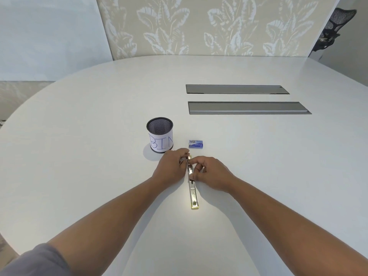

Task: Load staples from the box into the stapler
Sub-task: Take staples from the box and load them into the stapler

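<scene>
A long metal stapler [193, 193] lies opened out flat on the white table, running from near me toward the far side. My left hand [171, 168] grips its far end from the left, fingers curled around it. From the right, my right hand [209, 172] pinches the same far part with thumb and fingers. A small blue staple box [196, 144] lies shut on the table just beyond both hands, untouched.
A black mesh cup [160, 135] with a paper label reading BIN stands left of the box. Two grey cable-slot covers [247, 107] are set into the table [79, 156] at the far right. A dark office chair [334, 28] stands behind the table.
</scene>
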A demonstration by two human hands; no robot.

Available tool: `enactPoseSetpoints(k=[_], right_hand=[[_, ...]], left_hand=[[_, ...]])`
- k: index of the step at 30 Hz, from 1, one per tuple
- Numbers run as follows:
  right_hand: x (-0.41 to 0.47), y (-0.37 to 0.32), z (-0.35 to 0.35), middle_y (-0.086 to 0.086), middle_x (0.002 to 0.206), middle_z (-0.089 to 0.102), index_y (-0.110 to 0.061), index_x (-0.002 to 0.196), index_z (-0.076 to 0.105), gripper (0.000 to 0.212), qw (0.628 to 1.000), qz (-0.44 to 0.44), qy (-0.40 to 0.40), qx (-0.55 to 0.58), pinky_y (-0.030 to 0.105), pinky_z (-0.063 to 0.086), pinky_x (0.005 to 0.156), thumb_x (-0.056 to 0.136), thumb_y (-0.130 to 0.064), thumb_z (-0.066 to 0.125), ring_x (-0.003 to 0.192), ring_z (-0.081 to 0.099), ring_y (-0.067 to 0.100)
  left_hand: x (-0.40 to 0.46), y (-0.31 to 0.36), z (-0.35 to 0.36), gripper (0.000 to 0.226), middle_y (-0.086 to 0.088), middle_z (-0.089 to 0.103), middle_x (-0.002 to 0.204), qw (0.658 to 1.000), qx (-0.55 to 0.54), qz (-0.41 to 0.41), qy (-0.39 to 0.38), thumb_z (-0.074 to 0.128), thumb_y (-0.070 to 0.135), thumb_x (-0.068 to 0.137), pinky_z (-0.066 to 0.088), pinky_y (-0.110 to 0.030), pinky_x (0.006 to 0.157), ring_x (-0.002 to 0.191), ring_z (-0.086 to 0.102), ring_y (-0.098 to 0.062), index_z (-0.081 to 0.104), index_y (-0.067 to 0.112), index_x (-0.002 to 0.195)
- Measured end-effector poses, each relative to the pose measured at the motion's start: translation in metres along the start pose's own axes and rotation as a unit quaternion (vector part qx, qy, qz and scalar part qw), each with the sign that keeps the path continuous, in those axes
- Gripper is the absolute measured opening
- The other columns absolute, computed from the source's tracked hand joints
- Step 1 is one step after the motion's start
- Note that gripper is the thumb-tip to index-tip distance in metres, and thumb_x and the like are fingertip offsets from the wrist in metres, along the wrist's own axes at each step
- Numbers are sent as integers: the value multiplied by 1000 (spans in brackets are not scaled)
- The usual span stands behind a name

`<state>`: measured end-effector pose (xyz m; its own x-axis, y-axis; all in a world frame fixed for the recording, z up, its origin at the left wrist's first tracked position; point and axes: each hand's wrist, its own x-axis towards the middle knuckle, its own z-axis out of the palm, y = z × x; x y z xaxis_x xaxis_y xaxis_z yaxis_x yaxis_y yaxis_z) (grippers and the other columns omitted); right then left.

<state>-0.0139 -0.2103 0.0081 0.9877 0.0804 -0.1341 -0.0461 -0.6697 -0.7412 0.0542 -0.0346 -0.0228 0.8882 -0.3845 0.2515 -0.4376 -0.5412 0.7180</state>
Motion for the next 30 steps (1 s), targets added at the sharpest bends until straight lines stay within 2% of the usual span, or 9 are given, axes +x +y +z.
enactPoseSetpoints(k=[7,9,14,17,19,23,25,28,30], right_hand=[[-11,3,11,-24,88,61,-47,103,59,31,997,-5,74,18,23,38,68,81,-33,77,63,52,0],[-14,4,15,-19,75,60,-49,103,58,31,995,0,95,20,22,37,67,82,-34,76,64,53,-1],[-14,5,16,-10,65,60,-48,107,60,29,996,-1,90,24,25,39,64,85,-35,73,58,50,1],[-14,6,16,-10,62,58,-49,106,59,31,995,-6,93,31,26,39,64,84,-34,74,56,49,2],[-14,7,17,-9,69,63,-50,110,61,35,994,-15,95,44,27,43,67,84,-31,74,59,50,3],[-15,5,19,-21,93,66,-45,112,67,35,994,-57,81,43,27,47,74,86,-22,71,63,52,4],[-16,4,20,-25,88,66,-40,104,69,27,994,-55,85,51,33,51,77,86,-20,70,64,54,3],[-18,5,20,-20,82,71,-33,93,70,16,993,-47,82,70,41,54,86,86,-19,71,79,69,14],[-19,4,19,-18,79,72,-34,91,71,17,993,-45,81,78,40,54,88,85,-19,72,83,71,14]], left_hand=[[-1,1,0,41,0,77,109,1000,14,11,7,54,5,86,58,-35,88,102,72,-17,67,15,124],[-1,1,-1,40,-1,78,106,1000,13,17,8,54,4,85,59,-34,86,99,73,-18,69,14,121],[0,4,-1,30,3,74,76,998,34,52,13,54,3,85,46,-26,65,68,63,-11,74,14,103],[0,5,-3,25,-7,72,73,996,56,76,-1,54,3,84,49,-34,63,70,64,-24,76,11,93],[0,5,-4,23,-3,65,66,995,47,84,-9,56,1,83,49,-38,62,67,60,-26,76,11,88],[-2,8,-5,23,-5,72,76,994,50,98,-1,62,4,85,51,-34,68,72,64,-26,80,12,97],[-2,8,-4,26,-6,72,75,994,50,95,3,61,2,85,50,-33,67,70,63,-26,80,11,99],[-2,9,-4,33,-7,75,80,995,46,84,9,57,-3,85,49,-29,69,73,66,-26,79,8,107],[-2,8,-4,35,-7,76,83,996,41,78,12,57,-4,85,49,-28,70,74,68,-24,78,7,110]])
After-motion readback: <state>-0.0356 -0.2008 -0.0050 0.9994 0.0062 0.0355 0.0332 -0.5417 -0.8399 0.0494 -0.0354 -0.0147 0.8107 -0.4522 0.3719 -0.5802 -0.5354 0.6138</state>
